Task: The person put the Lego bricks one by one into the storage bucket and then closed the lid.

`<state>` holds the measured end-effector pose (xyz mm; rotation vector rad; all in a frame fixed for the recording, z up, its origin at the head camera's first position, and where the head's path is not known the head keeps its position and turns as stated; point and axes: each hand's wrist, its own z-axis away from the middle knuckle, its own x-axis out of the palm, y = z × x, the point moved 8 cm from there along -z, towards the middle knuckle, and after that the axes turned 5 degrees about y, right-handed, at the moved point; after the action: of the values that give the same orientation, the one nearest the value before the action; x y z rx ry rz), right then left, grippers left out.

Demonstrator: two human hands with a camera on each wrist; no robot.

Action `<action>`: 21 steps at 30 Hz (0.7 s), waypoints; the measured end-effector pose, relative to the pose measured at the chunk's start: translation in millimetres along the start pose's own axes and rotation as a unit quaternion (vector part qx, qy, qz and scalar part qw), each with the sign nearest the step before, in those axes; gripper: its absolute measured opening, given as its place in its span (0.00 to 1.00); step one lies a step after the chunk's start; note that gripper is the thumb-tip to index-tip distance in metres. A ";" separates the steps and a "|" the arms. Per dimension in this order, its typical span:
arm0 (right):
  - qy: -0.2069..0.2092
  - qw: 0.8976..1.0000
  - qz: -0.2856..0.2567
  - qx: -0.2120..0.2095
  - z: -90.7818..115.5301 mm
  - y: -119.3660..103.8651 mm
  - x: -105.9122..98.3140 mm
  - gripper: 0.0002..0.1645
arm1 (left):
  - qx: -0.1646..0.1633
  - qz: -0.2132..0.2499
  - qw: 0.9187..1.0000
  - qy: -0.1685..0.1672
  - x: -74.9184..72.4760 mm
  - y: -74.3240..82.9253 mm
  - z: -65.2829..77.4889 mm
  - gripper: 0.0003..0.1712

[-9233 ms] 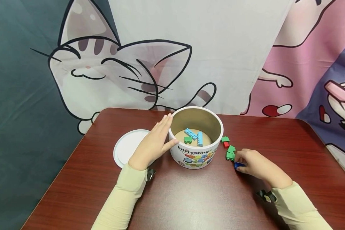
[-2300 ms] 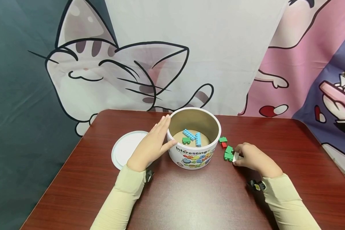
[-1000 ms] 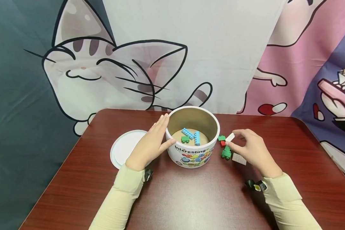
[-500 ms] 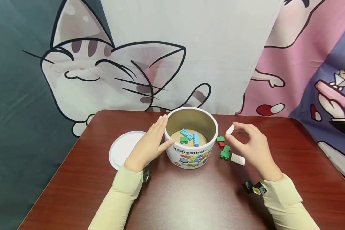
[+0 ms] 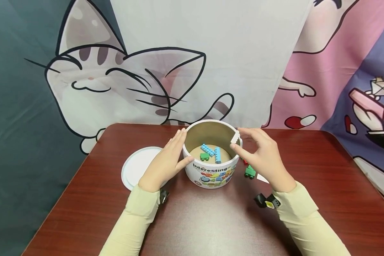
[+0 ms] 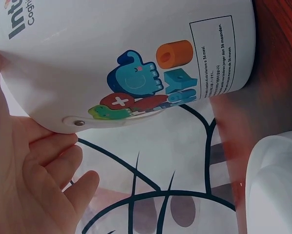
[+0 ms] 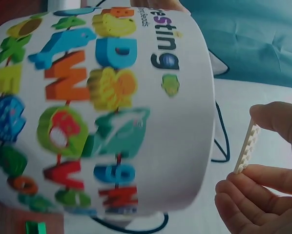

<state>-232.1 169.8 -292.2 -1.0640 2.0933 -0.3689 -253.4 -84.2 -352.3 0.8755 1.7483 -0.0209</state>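
A white tub (image 5: pixel 212 177) printed with "Interesting" stands on the table. Against its left rim rests my left hand (image 5: pixel 166 161), fingers extended; the left wrist view shows the fingertips (image 6: pixel 63 141) touching the wall. Thumb and fingers of my right hand (image 5: pixel 264 154) pinch a thin white studded building brick (image 5: pixel 235 137) by its ends at the tub's right rim. In the right wrist view this brick (image 7: pixel 247 148) is seen edge-on, held apart from the wall. Light-blue bricks (image 5: pixel 218 155) and a green brick (image 5: pixel 204 156) lie inside the tub.
Right of the tub lie green bricks (image 5: pixel 250 172), a red brick (image 5: pixel 245 161) and another white brick (image 5: pixel 262 178), partly hidden by my right hand. The white lid (image 5: pixel 137 167) lies on the left. A printed cloth (image 5: pixel 166 81) hangs behind the table.
My right hand, earlier at a blue brick, has since lifted a white brick from beside the green bricks and carried it left to the tub's rim. My left hand stays against the tub.
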 end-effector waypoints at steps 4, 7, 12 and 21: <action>-0.009 1.000 -0.014 -0.003 -7.8 -6.5 13.3 0.28 | 0.002 0.000 1.000 0.004 0.8 0.4 0.0 0.49; -0.031 0.999 -0.031 0.012 -13.8 -8.4 25.8 0.29 | 0.004 -0.005 1.000 0.003 1.3 0.5 0.3 0.49; -0.102 0.992 -0.026 0.074 -22.4 -2.7 49.7 0.29 | 0.003 -0.012 1.000 -0.006 2.3 -0.2 1.0 0.49; -0.224 0.970 0.018 0.095 -32.2 -1.2 87.5 0.29 | 0.011 -0.011 1.000 0.006 0.1 2.4 0.2 0.48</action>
<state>-287.8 97.9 -312.5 -0.8975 1.6372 -0.2752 -252.0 -82.5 -351.5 0.8744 1.7716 -0.0492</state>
